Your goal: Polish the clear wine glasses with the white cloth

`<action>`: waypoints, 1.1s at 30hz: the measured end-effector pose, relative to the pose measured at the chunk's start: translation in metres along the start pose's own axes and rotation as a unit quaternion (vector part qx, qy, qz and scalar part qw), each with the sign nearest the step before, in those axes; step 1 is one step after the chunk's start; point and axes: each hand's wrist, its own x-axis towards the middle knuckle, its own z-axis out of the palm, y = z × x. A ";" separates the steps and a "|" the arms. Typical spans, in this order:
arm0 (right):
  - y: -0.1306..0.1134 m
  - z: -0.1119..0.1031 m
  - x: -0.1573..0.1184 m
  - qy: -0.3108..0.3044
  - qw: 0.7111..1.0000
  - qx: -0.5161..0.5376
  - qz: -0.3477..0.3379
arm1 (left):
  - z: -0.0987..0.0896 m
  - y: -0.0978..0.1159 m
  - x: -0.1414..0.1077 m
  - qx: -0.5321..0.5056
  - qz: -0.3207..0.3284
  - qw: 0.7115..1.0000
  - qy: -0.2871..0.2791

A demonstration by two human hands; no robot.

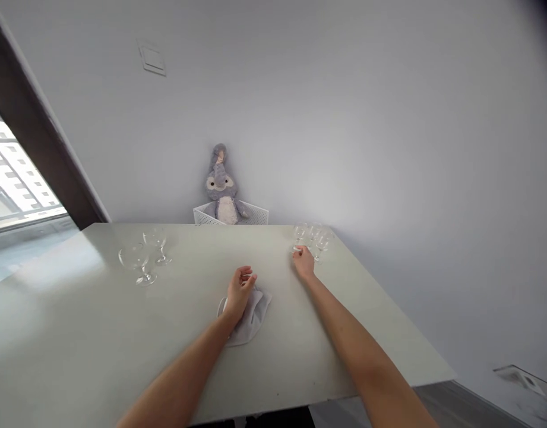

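Note:
My right hand (304, 261) is stretched toward the far right of the table, its fingers curled around the foot or lower stem of a small stemmed glass (300, 231). Part of that grip is hidden behind the hand. Close beside it stand other small clear glasses, one of them nearest the right edge (322, 242). Over a crumpled light grey cloth (254, 315) is my left hand (240, 291), loosely bent with thumb and fingers apart and nothing visible in it. The wrist covers part of the cloth.
Two larger stemmed glasses, a front one (134, 257) and a rear one (155, 239), stand at the left on the pale table (99, 345). Behind the far edge, a grey plush toy (220, 184) sits in a white perforated basket (258, 215) against the wall.

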 end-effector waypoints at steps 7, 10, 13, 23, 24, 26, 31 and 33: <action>-0.052 0.001 -0.098 -0.293 0.890 0.143 -0.319 | -0.034 0.038 0.015 -0.216 0.024 0.941 0.261; -0.064 0.011 -0.135 -0.363 0.805 0.049 -0.467 | -0.076 0.054 0.026 -0.330 -0.044 0.868 0.368; -0.066 0.027 -0.154 -0.331 0.785 -0.051 -0.521 | -0.121 0.063 0.034 -0.367 -0.071 0.833 0.408; -0.065 0.043 -0.153 -0.301 0.786 -0.068 -0.536 | -0.195 0.061 0.063 -0.497 -0.078 0.811 0.298; -0.064 0.045 -0.153 -0.306 0.790 -0.042 -0.529 | -0.197 0.061 0.066 -0.495 -0.072 0.813 0.298; -0.063 0.049 -0.149 -0.314 0.819 0.031 -0.479 | -0.198 0.060 0.069 -0.489 -0.069 0.815 0.303; -0.068 0.044 -0.123 -0.193 0.919 0.327 -0.107 | -0.163 0.055 0.062 -0.459 -0.057 0.844 0.273; -0.074 0.033 -0.111 -0.120 0.886 0.448 0.011 | -0.133 0.051 0.053 -0.414 -0.058 0.891 0.179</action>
